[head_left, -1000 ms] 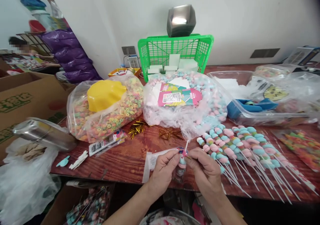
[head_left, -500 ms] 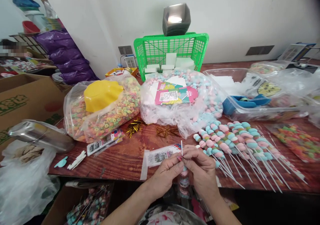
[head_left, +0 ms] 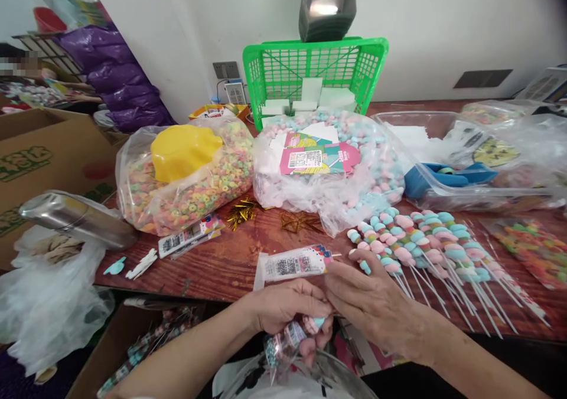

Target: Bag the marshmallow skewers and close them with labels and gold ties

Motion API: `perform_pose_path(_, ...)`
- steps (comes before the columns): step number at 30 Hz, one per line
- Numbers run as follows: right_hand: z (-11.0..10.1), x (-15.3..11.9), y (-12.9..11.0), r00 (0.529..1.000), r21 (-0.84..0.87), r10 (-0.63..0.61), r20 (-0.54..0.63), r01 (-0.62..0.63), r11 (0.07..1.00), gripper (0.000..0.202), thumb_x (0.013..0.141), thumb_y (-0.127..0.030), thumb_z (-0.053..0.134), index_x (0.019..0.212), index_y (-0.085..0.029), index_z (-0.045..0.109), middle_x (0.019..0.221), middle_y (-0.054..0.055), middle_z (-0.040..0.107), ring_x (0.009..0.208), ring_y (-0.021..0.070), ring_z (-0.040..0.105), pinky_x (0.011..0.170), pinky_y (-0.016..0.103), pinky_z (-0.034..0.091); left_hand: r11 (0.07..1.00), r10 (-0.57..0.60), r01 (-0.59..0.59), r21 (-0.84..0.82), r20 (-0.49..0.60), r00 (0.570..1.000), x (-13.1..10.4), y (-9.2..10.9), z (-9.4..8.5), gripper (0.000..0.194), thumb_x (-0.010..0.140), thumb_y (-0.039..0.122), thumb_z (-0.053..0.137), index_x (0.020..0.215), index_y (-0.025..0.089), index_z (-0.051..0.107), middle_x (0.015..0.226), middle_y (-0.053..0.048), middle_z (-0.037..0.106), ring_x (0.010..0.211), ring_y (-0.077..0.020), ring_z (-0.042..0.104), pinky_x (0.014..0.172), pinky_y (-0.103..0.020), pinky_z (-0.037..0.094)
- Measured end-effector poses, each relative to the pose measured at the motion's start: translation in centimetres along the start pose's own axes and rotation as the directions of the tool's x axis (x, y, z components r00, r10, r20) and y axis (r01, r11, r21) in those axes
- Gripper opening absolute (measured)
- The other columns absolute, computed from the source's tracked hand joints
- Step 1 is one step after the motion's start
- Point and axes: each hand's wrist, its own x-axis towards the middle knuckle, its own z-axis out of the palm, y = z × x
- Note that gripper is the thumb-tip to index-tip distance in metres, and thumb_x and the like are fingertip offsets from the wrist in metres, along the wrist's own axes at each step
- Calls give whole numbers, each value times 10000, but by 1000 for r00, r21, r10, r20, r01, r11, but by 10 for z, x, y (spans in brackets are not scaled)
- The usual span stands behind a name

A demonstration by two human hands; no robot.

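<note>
My left hand (head_left: 292, 306) is closed around a marshmallow candy skewer (head_left: 315, 324) in a clear printed wrapper, low in front of me at the table's edge. Pink and blue pieces show below the fingers, and the wrapper's lower end points toward my lap. Close beside it, my right hand (head_left: 376, 307) has its fingers stretched out and holds nothing I can see; its fingertips partly hide the contact with the left hand. Just beyond both hands lie flat printed plastic bags (head_left: 292, 264). To the right rests a pile of unwrapped marshmallow skewers (head_left: 425, 248) on white sticks.
Big clear bags of ring candy (head_left: 212, 195) and marshmallows (head_left: 376, 177) stand behind, before a green basket (head_left: 316, 51). Gold twist ties (head_left: 243, 212) lie nearby. A steel flask (head_left: 80, 219) stands left, a clear tub (head_left: 478, 195) right. Below is a carton (head_left: 100, 343) with wrapped skewers.
My right hand has let go of the skewer's top and opened, shifting right. My left hand has lowered the wrapped skewer and tilted it to the left. The camera view has shifted slightly.
</note>
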Motion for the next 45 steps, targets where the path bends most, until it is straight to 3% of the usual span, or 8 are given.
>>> perform_pose_path(3,11,-4,-12,984,119,11,177,-33,992,146,796,-61,541,828,-188,604,794,18,625,831,218,535,1003,546,265,914,15,15,405,-71,997,-10,-1,5,360,789,515,601,702,166,588,584,7,555,449,-117,517,503,-254,449)
perform_pose_path(7,28,-1,-21,925,306,227,305,-321,896,107,770,-92,539,765,-187,587,769,33,629,766,207,556,912,483,383,280,397,42,959,-156,905,-21,-3,15,135,848,251,507,805,168,604,810,-71,617,757,-200,587,747,-325,469)
perform_pose_path(9,31,6,-16,889,395,296,349,-426,814,171,837,-102,488,721,-184,583,731,28,637,734,181,572,795,389,428,160,480,82,984,-150,865,-23,-3,13,159,857,210,456,798,161,595,839,-92,620,802,-206,573,773,-327,459)
perform_pose_path(17,14,28,9,984,35,148,-104,-145,989,327,904,-109,497,1166,-269,610,1273,50,627,1166,284,508,927,507,276,979,108,-34,199,-373,921,-22,7,-14,291,771,415,519,616,169,520,516,11,523,369,-82,438,394,-199,286)
perform_pose_path(23,23,36,-1,996,243,85,8,-84,966,249,872,-59,430,823,-210,622,798,11,701,877,186,582,876,439,318,963,61,-2,269,-209,976,-27,2,-18,312,779,464,552,702,162,541,611,2,541,431,-87,464,453,-213,347)
perform_pose_path(29,51,53,9,836,412,426,346,-544,731,304,897,-189,474,618,-194,595,635,-14,644,635,138,566,629,268,394,372,570,71,926,-288,769,-41,-1,-14,240,906,241,430,744,166,591,797,-43,586,766,-157,514,746,-284,396)
perform_pose_path(36,89,74,62,556,47,777,295,-820,570,223,901,-253,484,820,-158,668,882,117,682,810,220,633,686,307,419,920,387,-300,252,-701,599,-51,-15,-36,297,791,396,623,658,131,609,549,13,528,432,-84,484,462,-207,315)
perform_pose_path(45,101,63,57,568,19,789,232,-814,580,211,858,-99,394,819,-138,598,810,140,647,690,220,599,625,314,384,826,341,-559,-73,-724,599,-46,-19,-33,286,704,373,742,706,113,621,570,16,580,462,-112,598,451,-198,431)
